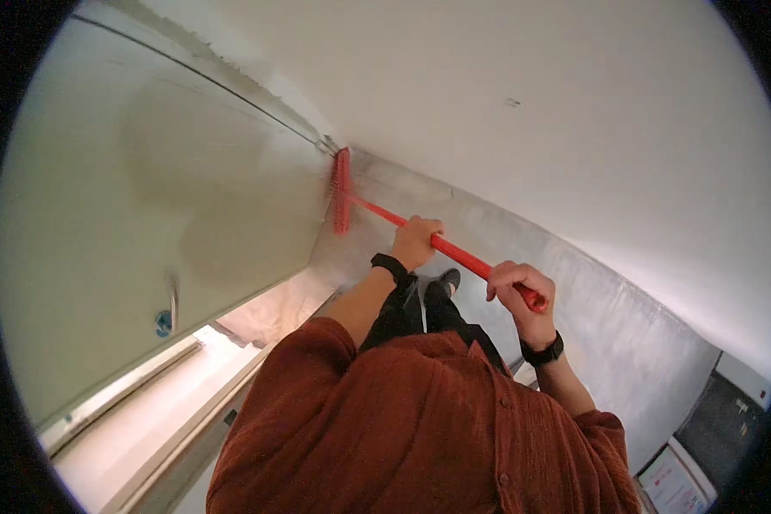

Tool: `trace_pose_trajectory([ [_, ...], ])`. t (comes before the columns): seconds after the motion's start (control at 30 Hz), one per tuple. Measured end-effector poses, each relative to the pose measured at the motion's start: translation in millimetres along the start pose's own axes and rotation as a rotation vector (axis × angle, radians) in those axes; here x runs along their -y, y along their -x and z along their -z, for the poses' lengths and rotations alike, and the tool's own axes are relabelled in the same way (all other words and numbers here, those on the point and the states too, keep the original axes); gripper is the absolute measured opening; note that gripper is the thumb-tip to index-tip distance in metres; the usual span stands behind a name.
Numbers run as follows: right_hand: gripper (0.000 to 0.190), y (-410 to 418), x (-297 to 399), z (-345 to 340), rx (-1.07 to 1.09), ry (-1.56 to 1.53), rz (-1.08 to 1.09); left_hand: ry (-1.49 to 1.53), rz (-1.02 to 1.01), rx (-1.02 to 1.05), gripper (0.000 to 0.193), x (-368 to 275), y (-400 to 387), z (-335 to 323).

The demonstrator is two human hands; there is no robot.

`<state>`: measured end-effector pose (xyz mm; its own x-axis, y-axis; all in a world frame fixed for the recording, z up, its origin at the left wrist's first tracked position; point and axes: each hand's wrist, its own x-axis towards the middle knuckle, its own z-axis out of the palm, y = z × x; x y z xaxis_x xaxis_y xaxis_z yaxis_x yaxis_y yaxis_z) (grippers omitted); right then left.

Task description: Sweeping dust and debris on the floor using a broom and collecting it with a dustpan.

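Observation:
A red broom runs diagonally across the middle of the view. My left hand (pixel 417 241) is wrapped around its red handle (pixel 464 256) partway down. Close to the handle's end, my right hand (pixel 527 292) grips it from above. The broom head (pixel 342 209), with red bristles, is at the floor in the corner where the pale green door meets the white wall. Its bristle side faces the door's lower edge; whether they touch, I cannot tell. Both wrists wear black bands.
The pale green door (pixel 231 193) with a metal handle (pixel 173 302) stands open on the left, beside a bright doorway (pixel 276 308). A white wall (pixel 552 128) bounds the grey floor (pixel 591 308). My shoe (pixel 450 279) is below my hands. A board bearing writing (pixel 671 478) is at lower right.

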<state>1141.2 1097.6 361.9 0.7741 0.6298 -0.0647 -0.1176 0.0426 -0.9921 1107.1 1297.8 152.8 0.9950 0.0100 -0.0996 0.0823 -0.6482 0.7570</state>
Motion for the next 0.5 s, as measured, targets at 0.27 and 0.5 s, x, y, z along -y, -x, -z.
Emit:
trace_pose_trajectory([
  [0.27,0.006,-16,-31,-28,-0.427,0.023,-0.219,0.052,-0.047,0.195,0.011,37,-31,-51],
  [0.5,0.005,14,15,-10,-0.611,-0.315,-0.090,0.012,-0.058,0.224,0.018,-39,-20,-2],
])
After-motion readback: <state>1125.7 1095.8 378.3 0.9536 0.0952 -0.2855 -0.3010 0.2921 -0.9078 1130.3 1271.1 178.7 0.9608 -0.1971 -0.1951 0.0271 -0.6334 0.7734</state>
